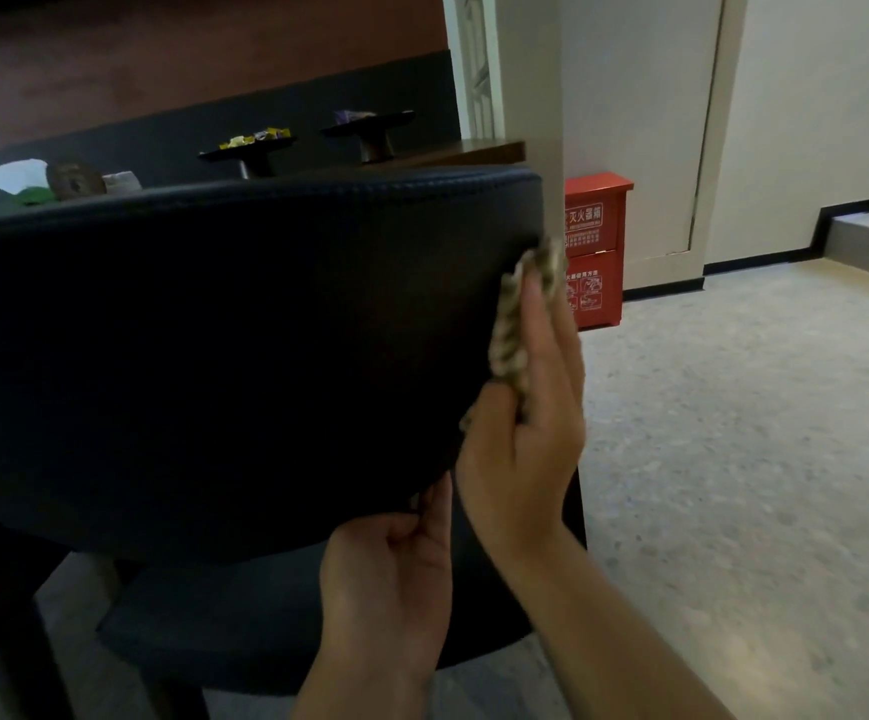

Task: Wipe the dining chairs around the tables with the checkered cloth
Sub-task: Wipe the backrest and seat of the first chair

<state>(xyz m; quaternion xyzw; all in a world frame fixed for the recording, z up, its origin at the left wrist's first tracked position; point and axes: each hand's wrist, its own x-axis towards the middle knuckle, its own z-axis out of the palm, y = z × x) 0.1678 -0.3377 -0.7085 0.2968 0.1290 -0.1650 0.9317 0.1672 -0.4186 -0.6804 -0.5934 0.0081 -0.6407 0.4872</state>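
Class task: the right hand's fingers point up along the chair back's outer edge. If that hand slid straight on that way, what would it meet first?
Probably nothing solid: the right hand, pressing the checkered cloth to the chair back, would pass its top corner. The red cabinet seems farther back.

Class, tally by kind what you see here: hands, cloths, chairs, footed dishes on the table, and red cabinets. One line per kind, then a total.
Hands: 2, left hand and right hand
Checkered cloth: 1
Chair: 1
Footed dishes: 2, and
Red cabinet: 1
Total: 7

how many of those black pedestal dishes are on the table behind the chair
2. One pedestal dish holding wrapped sweets stands just above the middle of the chair's backrest; the other stands farther right, near the table's end. The backrest may hide more.
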